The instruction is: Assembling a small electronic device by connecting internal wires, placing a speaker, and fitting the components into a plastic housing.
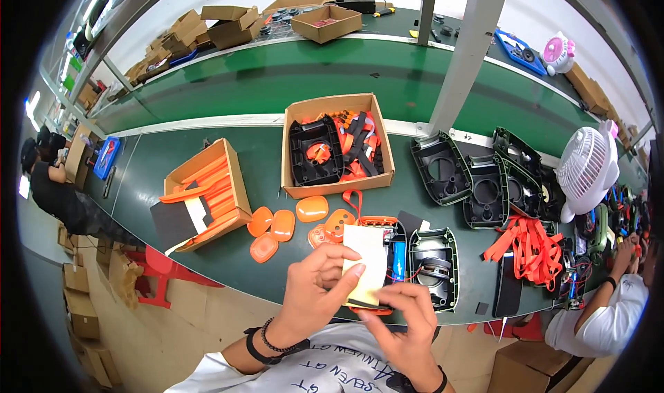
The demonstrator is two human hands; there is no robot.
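A pale yellow sheet (366, 255) stands between the two hands, over an open orange-rimmed housing (380, 221) near the table's front edge. The left hand (321, 279) pinches it at the left side, thumb in front and fingers bent. The right hand (408, 324) is at the sheet's lower right corner, fingers half curled and narrowly spaced; whether they grip it or only touch it I cannot tell. A blue cylindrical cell (399, 260) shows in the housing, just right of the sheet. Close on the right sits a black half-shell (436, 279) with a round speaker, its lower end near the front edge of the table (259, 154).

To the left, orange oval covers (312, 208) come close to the housing, and past them stands a carton of orange strips (240, 203). Behind the housing, a larger parts carton (366, 184) bounds the reach. Rightward, bare green tabletop runs from the half-shell to a heap of orange straps (529, 251), with more black shells (485, 192) behind this stretch.
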